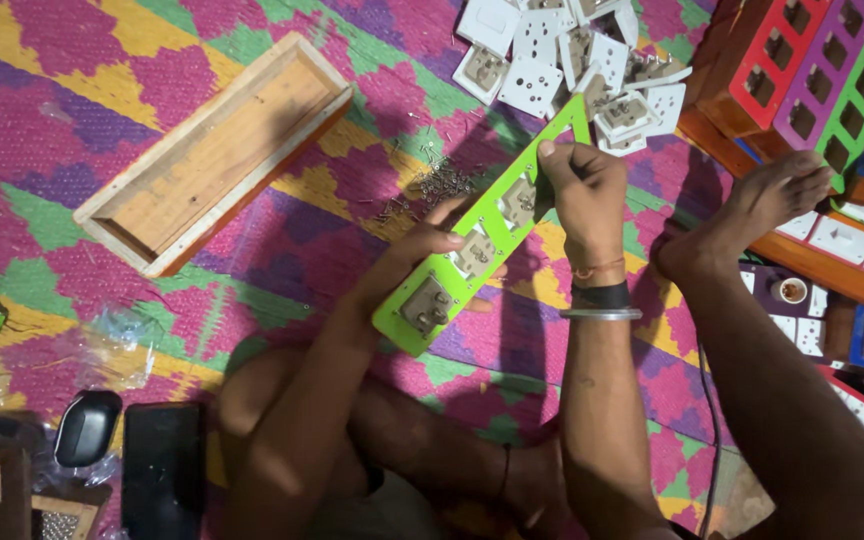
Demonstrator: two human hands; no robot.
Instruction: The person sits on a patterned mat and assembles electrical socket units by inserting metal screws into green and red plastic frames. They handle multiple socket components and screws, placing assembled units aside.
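I hold a long lime-green panel [449,296] with rectangular cut-outs, tilted from lower left to upper right above the patterned mat. Several white socket modules sit in its cut-outs, backs facing up. My left hand [430,243] grips the panel's middle from the left side, thumb on its top face. My right hand [582,188] pinches the panel's upper part, fingers curled around a socket module [520,203]. A small heap of screws [432,185] lies on the mat just beyond my left hand.
An empty wooden box [214,150] lies at upper left. White socket modules [562,60] are piled at the top. Red, purple and green panels [817,75] lean at upper right above boards with white sockets [857,240]. My bare foot [752,205] rests at right. A phone [160,470] lies lower left.
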